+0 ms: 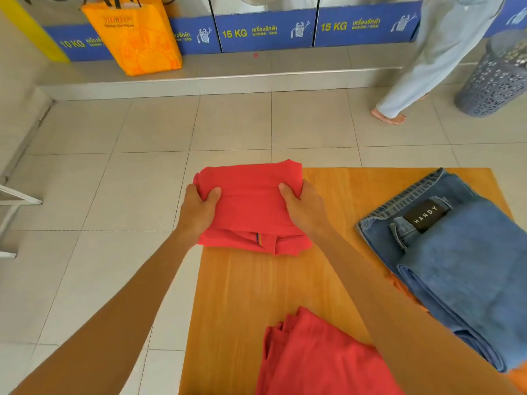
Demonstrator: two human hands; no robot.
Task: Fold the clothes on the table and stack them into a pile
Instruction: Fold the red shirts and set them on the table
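Folded red shirt [251, 206]: far-left corner of counter [256, 283], overhanging; long axis runs away from person, collar nearest.
Left hand [199, 212]: grips shirt's left edge.
Right hand [305, 205]: grips right edge.
Folded jeans [456, 266]: right side.

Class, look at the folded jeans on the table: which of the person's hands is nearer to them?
Right. The right hand grips the folded red shirt on the side toward the jeans; the left hand grips the shirt's far side.
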